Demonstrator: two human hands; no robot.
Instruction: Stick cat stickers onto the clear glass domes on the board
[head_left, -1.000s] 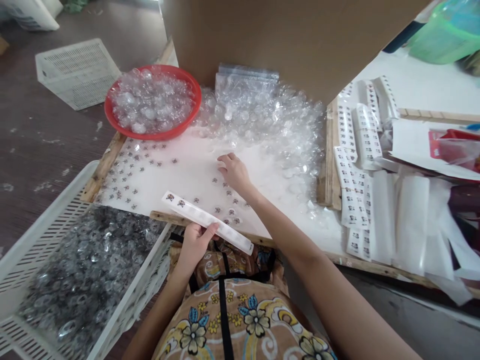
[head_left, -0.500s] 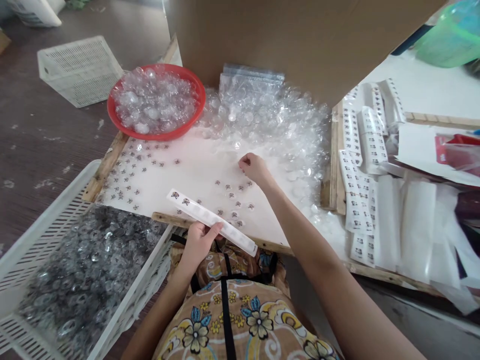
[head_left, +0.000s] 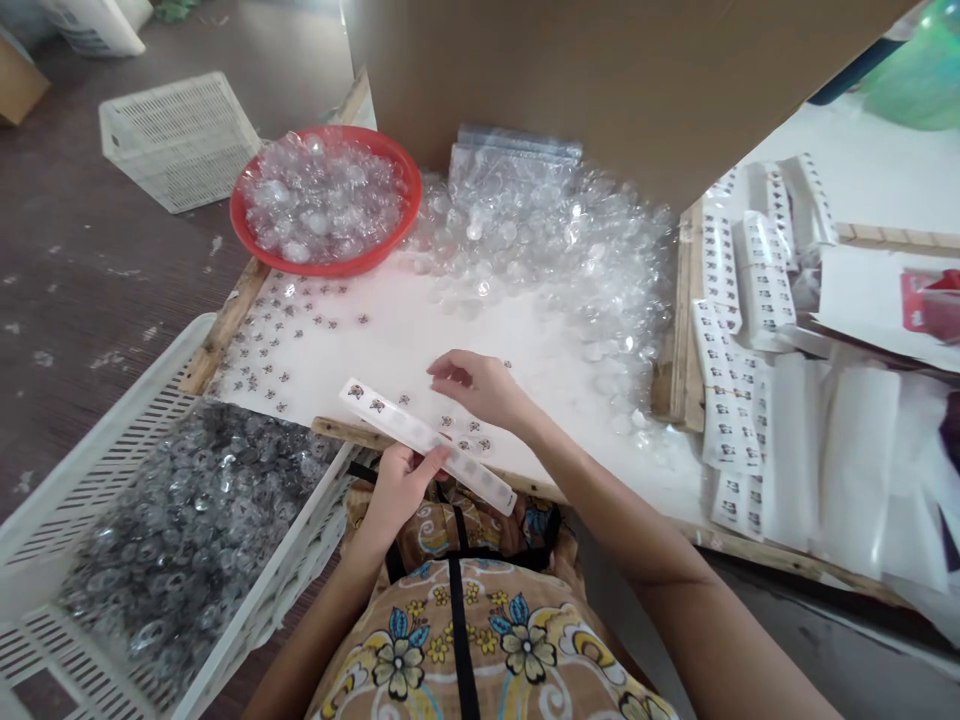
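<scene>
Head view: the white strip (head_left: 409, 428) is gripped in the left hand (head_left: 401, 485), thumb pressed on top and fingers curled beneath, held slantwise over the near edge of the white table (head_left: 405, 300), on the wearer's side of the red basin (head_left: 326, 269) and to its right. Two dark prints (head_left: 377, 405) are seen at the strip end nearest the basin; only pale, faint patches can be made out along the rest. The right hand (head_left: 484, 390) is held farther right of the basin, just beyond the strip — thumb and forefinger parted by a narrow gap, nothing seen pinched there, though a tiny clear piece could be missed.

The step in hand is judged to be the lifting of prints off the strip and onto clear discs (head_left: 540, 235), which are heaped right of the basin. Printed pieces (head_left: 464, 445) are scattered near the right hand, with more laid on the basin's near side.

For the next move, a fine pinch at the strip's printed end would be called for — strip held steady, print caught by its edge, loose pieces undisturbed.
</scene>
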